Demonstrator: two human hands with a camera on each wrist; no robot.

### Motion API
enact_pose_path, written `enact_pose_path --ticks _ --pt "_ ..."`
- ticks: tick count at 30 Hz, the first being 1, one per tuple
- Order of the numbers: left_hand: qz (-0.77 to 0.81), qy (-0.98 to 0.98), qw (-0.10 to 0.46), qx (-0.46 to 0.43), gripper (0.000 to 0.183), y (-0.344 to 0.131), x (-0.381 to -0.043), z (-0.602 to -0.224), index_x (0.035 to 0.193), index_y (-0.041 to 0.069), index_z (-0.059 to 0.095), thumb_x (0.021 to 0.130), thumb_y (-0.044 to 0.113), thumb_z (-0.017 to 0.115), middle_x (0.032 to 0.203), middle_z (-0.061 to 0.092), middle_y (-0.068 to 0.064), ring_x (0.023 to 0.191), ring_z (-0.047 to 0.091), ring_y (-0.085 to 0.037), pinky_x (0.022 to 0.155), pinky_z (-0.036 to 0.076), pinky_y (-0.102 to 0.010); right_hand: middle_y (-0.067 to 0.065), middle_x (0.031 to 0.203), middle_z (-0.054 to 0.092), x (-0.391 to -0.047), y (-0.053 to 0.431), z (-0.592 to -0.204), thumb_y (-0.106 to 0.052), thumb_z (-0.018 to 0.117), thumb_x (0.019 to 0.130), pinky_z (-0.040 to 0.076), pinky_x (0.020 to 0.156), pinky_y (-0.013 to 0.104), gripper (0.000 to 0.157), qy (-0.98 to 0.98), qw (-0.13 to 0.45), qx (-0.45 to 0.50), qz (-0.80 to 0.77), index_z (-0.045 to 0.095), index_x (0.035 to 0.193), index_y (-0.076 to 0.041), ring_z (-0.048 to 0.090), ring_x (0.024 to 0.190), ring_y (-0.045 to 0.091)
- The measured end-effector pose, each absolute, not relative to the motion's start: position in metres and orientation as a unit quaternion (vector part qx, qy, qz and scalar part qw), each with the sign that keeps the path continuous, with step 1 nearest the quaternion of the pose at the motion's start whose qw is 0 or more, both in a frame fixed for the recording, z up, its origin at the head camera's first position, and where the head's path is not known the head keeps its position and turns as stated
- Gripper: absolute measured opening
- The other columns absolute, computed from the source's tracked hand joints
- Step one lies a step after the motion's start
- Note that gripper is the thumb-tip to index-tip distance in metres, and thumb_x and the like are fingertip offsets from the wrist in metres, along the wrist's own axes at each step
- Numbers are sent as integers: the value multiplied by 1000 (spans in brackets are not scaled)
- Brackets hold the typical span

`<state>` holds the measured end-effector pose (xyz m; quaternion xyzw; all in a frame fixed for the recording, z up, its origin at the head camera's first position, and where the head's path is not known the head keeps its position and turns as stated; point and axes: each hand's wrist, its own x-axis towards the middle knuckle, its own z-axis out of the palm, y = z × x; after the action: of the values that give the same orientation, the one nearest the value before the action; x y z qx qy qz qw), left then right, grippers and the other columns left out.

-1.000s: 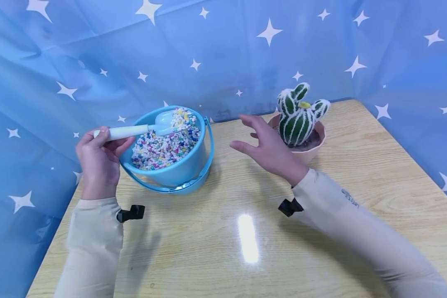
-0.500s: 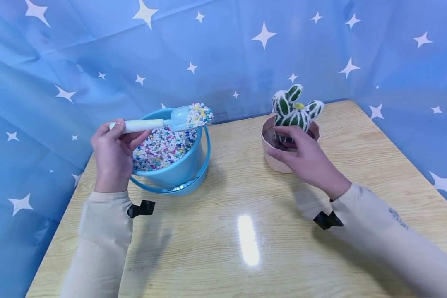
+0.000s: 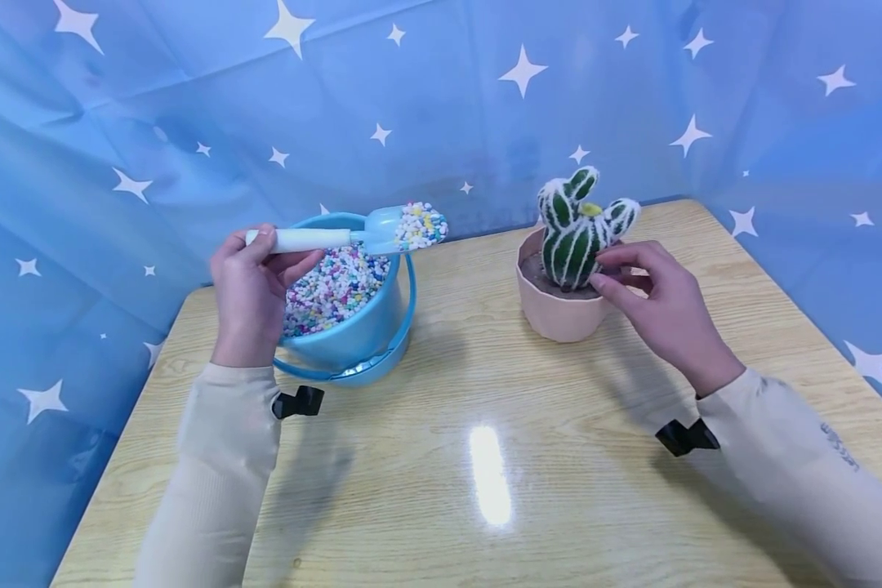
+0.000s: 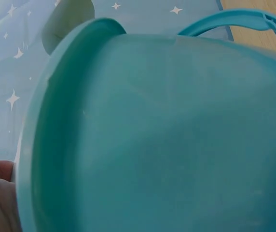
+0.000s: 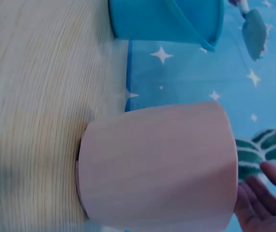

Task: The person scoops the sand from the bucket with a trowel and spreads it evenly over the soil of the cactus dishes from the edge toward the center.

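Note:
My left hand [image 3: 246, 298] holds a toy shovel [image 3: 301, 239] by its white handle. The light-blue scoop, loaded with small multicoloured pellets [image 3: 422, 226], hangs level over the right rim of a blue bucket [image 3: 367, 318]. At the right, a green-and-white cactus [image 3: 573, 253] stands in a pale pink pot [image 3: 559, 318]. My right hand [image 3: 665, 306] is at the cactus's right side, thumb and forefinger tips close together by its stem; whether they touch it is unclear. In the right wrist view, this hand's fingers [image 5: 268, 203] lie loosely spread past the pot's rim.
More pellets [image 3: 334, 294] fill the bucket, whose handle [image 3: 338, 374] hangs down in front. Bucket and pot stand apart on a wooden table [image 3: 426, 457]. Behind and to the sides hangs a blue star-printed cloth [image 3: 441, 98].
My left hand has carried the loaded shovel rightward from inside the bucket to past its right rim. My right hand has moved right, across the pot's front to the cactus's right side.

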<state>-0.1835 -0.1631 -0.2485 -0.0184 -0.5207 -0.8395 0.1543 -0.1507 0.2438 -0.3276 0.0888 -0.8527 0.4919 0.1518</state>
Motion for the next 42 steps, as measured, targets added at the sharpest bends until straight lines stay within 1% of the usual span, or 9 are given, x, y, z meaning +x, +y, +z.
enact_pose_path --ticks 4,7,10,13,18,22,28,37,42 --pt "-837 -525 151 -18 12 -159 -185 -248 104 -5 48 104 7 47 103 59 -21 79 73 -30 78 60 -40 4 124 53 -151 249 -328 -16 70 94 49 95 22 33 -853 165 80 488 63 123 -3 52 108 16" --pt "-836 -529 146 -25 12 -156 -185 -248 103 -5 47 104 7 46 103 58 -22 79 73 -30 78 60 -40 5 126 51 -152 255 -330 -17 72 92 48 102 33 38 -858 168 69 480 62 126 -3 49 111 19" --pt "-837 -529 140 -28 12 -153 -186 -247 104 -6 46 104 7 45 104 56 -22 78 73 -29 77 61 -40 10 134 47 -156 262 -333 -22 74 92 43 107 47 49 -866 142 62 475 57 133 -1 45 124 26" --pt "-837 -530 135 -30 12 -150 -187 -246 105 -6 46 104 7 46 104 56 -22 76 73 -28 78 61 -41 14 145 40 -160 268 -336 -28 75 91 41 106 54 64 -872 105 57 475 48 142 0 40 132 34" --pt "-829 -543 129 -40 12 -144 -188 -245 106 -5 46 105 7 46 100 61 -22 77 73 -28 80 60 -41 10 157 28 -165 274 -336 -39 73 90 42 105 56 82 -878 65 48 471 34 152 -3 37 136 39" --pt "-822 -553 125 -42 12 -136 -190 -243 105 -5 48 105 7 46 98 63 -22 78 73 -27 80 60 -41 10 159 24 -166 276 -336 -44 71 90 42 104 57 85 -876 32 41 479 29 154 -9 38 134 43" --pt "-816 -566 110 -35 14 -123 -193 -242 107 -4 47 104 9 48 108 60 -23 82 72 -27 80 60 -39 13 157 28 -166 278 -339 -43 72 90 41 105 58 87 -867 10 42 497 26 156 -11 38 134 43" --pt "-802 -589 92 -27 16 -105 -199 -246 112 -4 47 104 9 48 115 57 -26 89 71 -30 81 60 -39 21 149 35 -160 275 -341 -38 76 88 41 104 60 89 -876 31 50 479 28 153 -2 40 131 47" --pt "-790 -608 76 -27 17 -95 -200 -248 115 -4 47 105 10 47 116 57 -25 94 69 -32 80 61 -38 25 149 31 -162 274 -341 -30 78 87 38 107 59 90 -878 31 67 472 25 152 3 33 136 43"
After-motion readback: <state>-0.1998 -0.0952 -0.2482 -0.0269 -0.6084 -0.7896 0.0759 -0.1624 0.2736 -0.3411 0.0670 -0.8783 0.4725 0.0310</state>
